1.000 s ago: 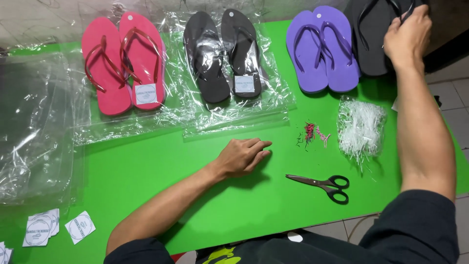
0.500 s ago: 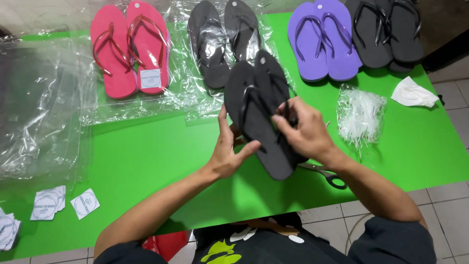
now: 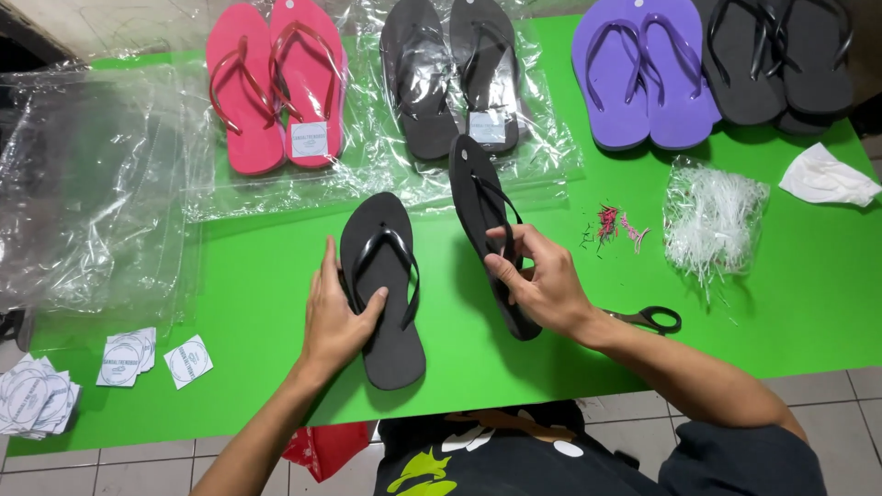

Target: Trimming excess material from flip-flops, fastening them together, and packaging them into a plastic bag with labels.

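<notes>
Two black flip-flops are in front of me on the green table (image 3: 257,276). One black flip-flop (image 3: 386,285) lies flat, sole down, and my left hand (image 3: 335,317) grips its left edge near the heel. The other black flip-flop (image 3: 482,216) is tilted on its edge, held by my right hand (image 3: 537,276), whose fingers pinch its strap and side.
At the back lie a pink pair (image 3: 276,83) and a black pair (image 3: 455,73) on clear plastic bags, a purple pair (image 3: 643,73) and more black ones (image 3: 781,60). Scissors (image 3: 648,319), a white tag-pin bundle (image 3: 712,216), crumpled tissue (image 3: 827,174), empty bags (image 3: 83,184) and paper labels (image 3: 124,358) surround me.
One second ago my right hand reached for the far black pair; it brought the pair in, and the two flip-flops are now separated, one flat under my left hand.
</notes>
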